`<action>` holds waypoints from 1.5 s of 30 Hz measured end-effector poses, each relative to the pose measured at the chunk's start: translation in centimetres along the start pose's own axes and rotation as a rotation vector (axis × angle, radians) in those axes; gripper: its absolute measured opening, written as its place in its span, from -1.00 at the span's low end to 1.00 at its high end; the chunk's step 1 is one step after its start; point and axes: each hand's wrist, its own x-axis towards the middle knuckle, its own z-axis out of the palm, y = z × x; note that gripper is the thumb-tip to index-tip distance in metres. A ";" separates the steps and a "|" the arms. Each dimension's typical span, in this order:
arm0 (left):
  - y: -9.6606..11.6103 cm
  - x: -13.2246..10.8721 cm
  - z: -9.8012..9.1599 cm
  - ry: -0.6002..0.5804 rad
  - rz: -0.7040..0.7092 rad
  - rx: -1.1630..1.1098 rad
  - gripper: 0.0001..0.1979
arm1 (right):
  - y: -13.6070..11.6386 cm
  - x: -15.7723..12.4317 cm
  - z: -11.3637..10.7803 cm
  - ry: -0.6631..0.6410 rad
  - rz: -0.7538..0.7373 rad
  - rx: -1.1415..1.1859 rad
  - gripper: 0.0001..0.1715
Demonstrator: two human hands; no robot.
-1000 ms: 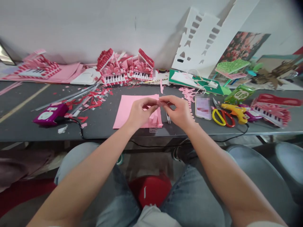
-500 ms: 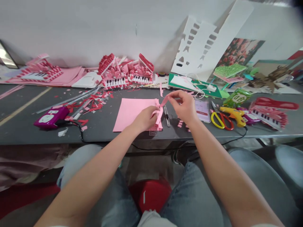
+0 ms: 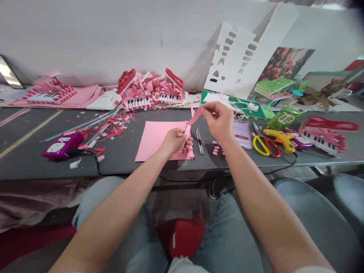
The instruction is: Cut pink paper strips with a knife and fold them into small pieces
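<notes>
My right hand [image 3: 219,120] is closed in a pinch on the upper end of a pink paper strip [image 3: 195,116], raised above the table. My left hand [image 3: 175,141] is closed on the strip's lower part, over the right edge of a pink sheet [image 3: 153,142]. More narrow pink pieces lie along that edge, partly under my left fingers. A clear ruler [image 3: 183,162] sticks out at the sheet's lower right corner. Between my hands a craft knife [image 3: 200,142] lies on the table. Small pink folded pieces [image 3: 215,148] lie beside my right wrist.
Red and pink scraps [image 3: 113,127] and a purple device [image 3: 63,145] with a cord are on the left. To the right are a phone [image 3: 242,134], scissors [image 3: 266,146] and a yellow glue gun [image 3: 280,138]. Paper pianos [image 3: 170,89] stand by the wall.
My right hand has risen slightly, drawing the strip's end up. My left fingers have shifted a little left and down along it. The view has tilted slightly.
</notes>
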 end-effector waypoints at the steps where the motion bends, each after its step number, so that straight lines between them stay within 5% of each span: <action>1: 0.1 -0.3 -0.1 -0.011 -0.022 -0.001 -0.84 | 0.5 0.2 0.0 0.023 -0.004 0.008 -0.68; 8: 0.6 -2.3 -1.4 -0.030 -0.104 -0.091 -0.79 | 4.1 2.0 -0.4 0.259 -0.079 0.132 -0.77; 20: 0.8 -2.9 -1.5 -0.031 -0.173 -0.060 -0.79 | 6.3 4.5 -2.5 0.529 -0.083 0.109 -0.61; 24: 1.4 -3.5 -1.6 -0.094 -0.165 0.017 -0.79 | 4.1 4.1 -2.5 0.410 -0.128 0.079 -0.59; 28: 2.2 -4.0 -2.7 -0.305 -0.087 0.210 -0.77 | 0.9 2.8 -1.9 0.199 -0.169 0.093 -0.66; 30: 2.6 -3.9 -3.6 -0.230 0.042 0.302 -0.74 | -0.6 2.2 -1.8 0.095 -0.151 0.154 -0.70; 34: 3.6 -3.6 -5.1 0.123 0.413 0.361 -0.71 | -3.0 1.2 -2.2 -0.086 -0.098 0.295 -0.78; 36: 4.2 -3.8 -5.3 0.104 0.499 0.299 -0.64 | -4.1 0.9 -2.4 -0.145 -0.070 0.354 -0.79; 40: 4.8 -4.4 -5.0 -0.061 0.456 0.093 -0.54 | -5.6 0.3 -1.9 -0.216 -0.008 0.460 -0.71; 45: 4.6 -4.2 -4.6 -0.063 0.407 -0.071 -0.55 | -5.6 -0.4 -0.4 -0.260 0.077 0.549 -0.60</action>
